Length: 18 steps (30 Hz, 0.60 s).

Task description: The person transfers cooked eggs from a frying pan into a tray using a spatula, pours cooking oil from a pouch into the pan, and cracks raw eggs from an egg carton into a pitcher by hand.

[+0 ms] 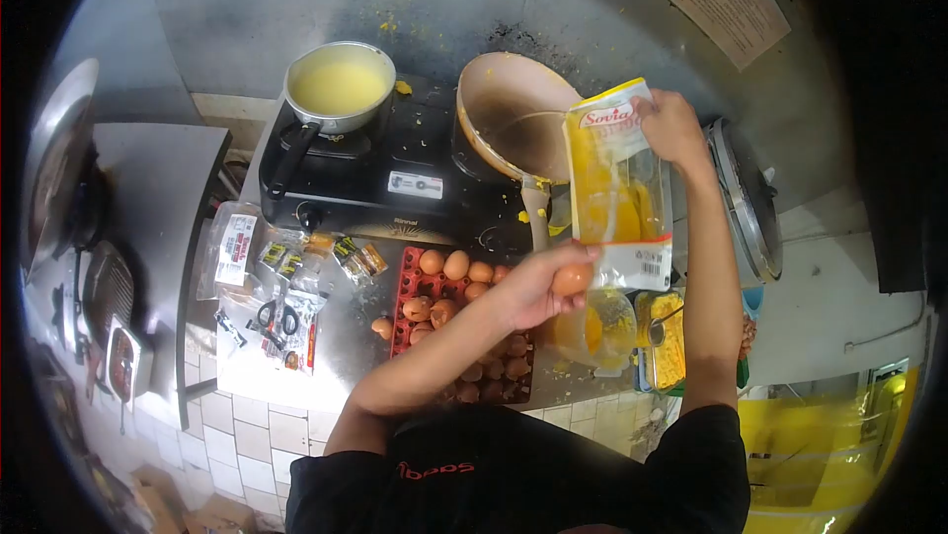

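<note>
My right hand point(676, 134) grips one end of a clear oil pouch point(617, 178) with a "Sovia" label and yellow oil inside. A thin stream runs from the pouch into the frying pan point(504, 104) on the stove's right burner. My left hand point(543, 287) is closed around a brown egg point(572, 279); its thumb is by the pouch's lower end, and I cannot tell if they touch. Under that arm is a red egg tray point(405, 282) with whole eggs and several broken shells. A clear container point(607, 331) with yellow egg stands below my left hand.
A saucepan point(341, 89) of pale yellow liquid sits on the left burner of the black stove point(415, 154). Scissors point(276, 319) and packets lie left of the tray. A container of yellow food point(668, 341) stands near my right forearm. Round metal lids point(746, 198) lean at right.
</note>
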Each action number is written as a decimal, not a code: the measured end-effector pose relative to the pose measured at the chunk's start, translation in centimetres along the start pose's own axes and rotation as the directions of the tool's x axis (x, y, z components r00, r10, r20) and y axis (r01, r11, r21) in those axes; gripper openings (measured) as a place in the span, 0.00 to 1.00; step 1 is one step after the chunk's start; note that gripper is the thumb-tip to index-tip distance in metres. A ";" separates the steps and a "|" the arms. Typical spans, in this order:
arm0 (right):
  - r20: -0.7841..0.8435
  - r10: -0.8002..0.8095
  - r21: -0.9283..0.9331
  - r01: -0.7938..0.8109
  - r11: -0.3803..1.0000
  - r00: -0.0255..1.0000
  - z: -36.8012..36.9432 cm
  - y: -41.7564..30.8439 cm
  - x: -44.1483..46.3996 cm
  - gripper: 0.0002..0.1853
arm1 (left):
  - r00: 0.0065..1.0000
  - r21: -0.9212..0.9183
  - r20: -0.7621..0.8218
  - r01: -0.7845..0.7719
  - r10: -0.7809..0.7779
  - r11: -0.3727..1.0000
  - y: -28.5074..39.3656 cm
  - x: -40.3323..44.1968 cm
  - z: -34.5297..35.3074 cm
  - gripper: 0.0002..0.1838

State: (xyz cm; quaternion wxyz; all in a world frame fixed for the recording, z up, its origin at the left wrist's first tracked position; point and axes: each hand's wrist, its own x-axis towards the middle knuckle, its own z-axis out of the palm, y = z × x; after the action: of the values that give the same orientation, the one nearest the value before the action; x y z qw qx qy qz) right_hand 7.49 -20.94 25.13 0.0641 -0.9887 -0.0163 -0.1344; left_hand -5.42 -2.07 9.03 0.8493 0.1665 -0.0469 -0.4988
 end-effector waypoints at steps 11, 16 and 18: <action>0.075 0.134 -0.092 -0.127 0.988 0.988 -1.4 4.5 0.3 0.18 | 0.992 -0.103 0.119 0.062 -0.049 0.993 -1.4 4.5 1.8 0.17; 0.046 0.168 -0.049 -0.166 0.985 0.985 -1.9 3.7 0.2 0.18 | 0.995 -0.036 0.095 0.034 -0.031 0.999 -1.0 4.3 1.3 0.17; 0.043 0.161 -0.024 -0.160 0.987 0.986 -1.7 3.8 0.2 0.18 | 0.995 -0.029 0.092 0.027 -0.025 0.999 -1.0 3.8 1.5 0.17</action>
State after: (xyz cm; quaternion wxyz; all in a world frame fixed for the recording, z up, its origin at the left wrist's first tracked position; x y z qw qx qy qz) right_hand 7.45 -24.97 26.32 0.0641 -0.9902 0.0631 -0.1067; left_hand -4.70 -6.17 9.77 0.8420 0.1313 -0.0761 -0.5176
